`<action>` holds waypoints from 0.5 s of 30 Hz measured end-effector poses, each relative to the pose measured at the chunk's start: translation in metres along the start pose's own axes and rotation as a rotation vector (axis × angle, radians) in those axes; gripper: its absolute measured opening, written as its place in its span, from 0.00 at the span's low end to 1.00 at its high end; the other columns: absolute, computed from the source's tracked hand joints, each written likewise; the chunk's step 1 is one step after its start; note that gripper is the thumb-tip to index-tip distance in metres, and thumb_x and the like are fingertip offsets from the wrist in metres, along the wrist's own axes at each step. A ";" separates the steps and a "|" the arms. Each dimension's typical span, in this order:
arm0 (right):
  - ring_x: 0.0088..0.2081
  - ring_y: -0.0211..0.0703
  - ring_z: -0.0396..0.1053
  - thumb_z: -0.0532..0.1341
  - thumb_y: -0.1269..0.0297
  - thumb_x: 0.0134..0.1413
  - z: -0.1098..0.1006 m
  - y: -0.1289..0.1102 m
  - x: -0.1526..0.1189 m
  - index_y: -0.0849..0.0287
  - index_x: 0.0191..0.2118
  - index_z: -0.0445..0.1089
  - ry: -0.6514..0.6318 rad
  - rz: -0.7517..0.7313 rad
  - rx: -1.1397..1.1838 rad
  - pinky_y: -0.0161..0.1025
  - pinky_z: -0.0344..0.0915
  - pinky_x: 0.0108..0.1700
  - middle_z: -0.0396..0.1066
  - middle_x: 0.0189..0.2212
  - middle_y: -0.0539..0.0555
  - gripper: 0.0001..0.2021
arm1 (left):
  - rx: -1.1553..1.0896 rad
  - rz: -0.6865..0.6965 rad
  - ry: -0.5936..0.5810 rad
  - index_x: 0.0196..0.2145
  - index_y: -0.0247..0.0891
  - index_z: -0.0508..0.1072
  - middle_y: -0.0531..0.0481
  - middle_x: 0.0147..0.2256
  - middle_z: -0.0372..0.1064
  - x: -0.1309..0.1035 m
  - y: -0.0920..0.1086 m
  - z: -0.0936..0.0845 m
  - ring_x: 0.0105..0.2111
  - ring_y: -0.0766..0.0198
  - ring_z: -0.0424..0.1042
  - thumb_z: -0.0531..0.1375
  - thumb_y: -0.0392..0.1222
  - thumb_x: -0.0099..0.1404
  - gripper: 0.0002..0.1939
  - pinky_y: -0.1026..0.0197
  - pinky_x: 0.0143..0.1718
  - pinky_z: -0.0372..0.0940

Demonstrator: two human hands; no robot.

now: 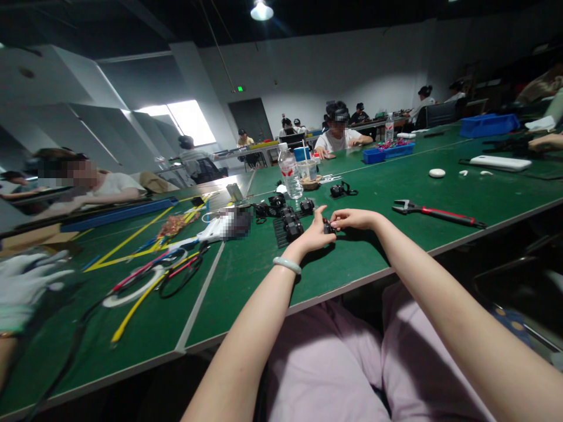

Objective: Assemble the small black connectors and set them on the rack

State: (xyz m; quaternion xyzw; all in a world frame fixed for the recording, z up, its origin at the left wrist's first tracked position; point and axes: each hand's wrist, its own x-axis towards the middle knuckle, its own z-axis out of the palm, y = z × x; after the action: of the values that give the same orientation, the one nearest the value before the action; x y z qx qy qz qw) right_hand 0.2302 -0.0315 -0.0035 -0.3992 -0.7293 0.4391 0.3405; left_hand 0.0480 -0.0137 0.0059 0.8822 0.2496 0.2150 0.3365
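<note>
My left hand (315, 235) wears a pale bangle at the wrist and is curled around a small black part (327, 227) just above the green table (352, 258). The fingertips of my right hand (354, 219) pinch the same part from the other side. Its exact kind is largely hidden by my fingers. Left of my hands sits a black jointed assembly (290, 224) on a ridged base. Another black part with a loop (343, 190) lies beyond them. To the right lies an adjustable wrench (440, 214) with a red and black handle.
A water bottle (290, 173) and a cup with a straw (308, 170) stand ahead. Coloured cables (149, 281) spread leftward, near a co-worker's gloved hand (29, 287). Blue bins (489, 125), a white power-bank-like block (500, 163) and a round white case (437, 173) are rightward.
</note>
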 end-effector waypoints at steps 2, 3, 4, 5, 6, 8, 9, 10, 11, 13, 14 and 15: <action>0.25 0.33 0.55 0.60 0.53 0.43 0.000 0.000 0.000 0.62 0.31 0.63 0.000 0.004 -0.007 0.34 0.51 0.29 0.59 0.22 0.47 0.16 | 0.004 -0.002 -0.002 0.56 0.38 0.34 0.48 0.37 0.55 0.000 0.000 0.000 0.30 0.68 0.62 0.56 0.35 0.48 0.43 0.57 0.35 0.63; 0.25 0.33 0.55 0.60 0.53 0.43 0.000 0.000 0.000 0.62 0.31 0.63 0.000 0.007 -0.007 0.34 0.51 0.28 0.58 0.22 0.47 0.16 | 0.004 -0.003 -0.004 0.56 0.38 0.34 0.48 0.37 0.55 0.000 0.000 0.000 0.30 0.68 0.62 0.56 0.35 0.48 0.43 0.57 0.35 0.63; 0.25 0.33 0.55 0.60 0.53 0.43 0.000 -0.001 0.000 0.62 0.31 0.63 0.002 0.010 -0.003 0.34 0.51 0.28 0.58 0.22 0.47 0.16 | 0.003 -0.005 -0.006 0.56 0.38 0.34 0.47 0.38 0.55 0.000 0.000 0.000 0.30 0.68 0.62 0.56 0.35 0.48 0.43 0.58 0.34 0.63; 0.25 0.33 0.55 0.60 0.53 0.43 0.000 -0.001 0.000 0.62 0.31 0.63 0.003 0.013 0.008 0.34 0.51 0.28 0.58 0.22 0.47 0.16 | 0.001 -0.008 -0.009 0.56 0.38 0.33 0.47 0.38 0.55 0.000 0.000 0.000 0.30 0.68 0.62 0.56 0.35 0.48 0.43 0.58 0.34 0.64; 0.25 0.33 0.55 0.60 0.53 0.43 0.000 -0.001 0.000 0.62 0.31 0.62 0.002 0.015 0.023 0.34 0.51 0.28 0.59 0.22 0.47 0.16 | -0.001 -0.011 -0.010 0.56 0.38 0.34 0.47 0.38 0.55 0.000 0.001 0.000 0.29 0.68 0.62 0.56 0.34 0.48 0.43 0.57 0.34 0.64; 0.26 0.33 0.57 0.61 0.54 0.42 0.000 -0.001 -0.001 0.61 0.31 0.62 -0.002 0.012 0.070 0.33 0.52 0.29 0.59 0.22 0.47 0.15 | -0.007 -0.015 -0.010 0.56 0.38 0.34 0.46 0.39 0.55 0.000 0.002 0.000 0.30 0.68 0.62 0.56 0.34 0.48 0.44 0.57 0.35 0.64; 0.26 0.33 0.57 0.62 0.55 0.42 0.000 -0.001 -0.001 0.61 0.32 0.61 -0.006 0.008 0.096 0.33 0.52 0.30 0.59 0.23 0.46 0.15 | -0.011 -0.015 -0.008 0.56 0.38 0.34 0.45 0.40 0.55 0.000 0.002 0.000 0.31 0.68 0.62 0.56 0.34 0.48 0.44 0.56 0.36 0.63; 0.26 0.33 0.57 0.63 0.57 0.40 0.000 -0.001 -0.001 0.60 0.33 0.61 -0.012 0.002 0.119 0.33 0.52 0.30 0.60 0.23 0.46 0.16 | -0.018 -0.011 -0.005 0.56 0.38 0.35 0.45 0.41 0.55 0.000 0.002 0.000 0.32 0.67 0.63 0.57 0.34 0.47 0.44 0.55 0.37 0.63; 0.26 0.32 0.57 0.64 0.59 0.38 -0.001 0.000 -0.001 0.59 0.33 0.60 -0.019 -0.002 0.136 0.33 0.52 0.30 0.60 0.23 0.45 0.17 | -0.027 -0.004 -0.002 0.56 0.38 0.35 0.44 0.42 0.55 0.000 0.002 0.000 0.33 0.66 0.63 0.57 0.34 0.47 0.44 0.55 0.38 0.63; 0.26 0.31 0.57 0.66 0.62 0.35 -0.001 0.000 -0.001 0.58 0.35 0.58 -0.036 -0.006 0.151 0.32 0.52 0.30 0.60 0.24 0.43 0.20 | -0.048 0.016 0.002 0.56 0.37 0.36 0.42 0.44 0.55 0.000 0.001 0.000 0.36 0.64 0.63 0.57 0.34 0.47 0.44 0.53 0.40 0.62; 0.26 0.31 0.56 0.67 0.63 0.34 -0.002 0.001 -0.001 0.57 0.36 0.57 -0.045 -0.005 0.150 0.31 0.52 0.30 0.59 0.24 0.43 0.21 | -0.057 0.026 0.004 0.56 0.37 0.36 0.41 0.44 0.55 0.000 0.001 0.000 0.37 0.63 0.63 0.58 0.34 0.47 0.44 0.53 0.41 0.62; 0.26 0.31 0.56 0.67 0.64 0.33 -0.002 0.001 -0.001 0.57 0.36 0.57 -0.051 -0.005 0.147 0.31 0.52 0.30 0.59 0.24 0.42 0.22 | -0.064 0.033 0.005 0.56 0.37 0.36 0.41 0.44 0.55 0.000 0.000 0.000 0.37 0.63 0.63 0.58 0.35 0.48 0.44 0.52 0.41 0.61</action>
State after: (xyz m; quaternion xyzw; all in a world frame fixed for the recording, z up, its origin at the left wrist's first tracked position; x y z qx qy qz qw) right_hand 0.2323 -0.0313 -0.0042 -0.3601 -0.7043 0.5007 0.3515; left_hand 0.0477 -0.0138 0.0061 0.8745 0.2289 0.2307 0.3602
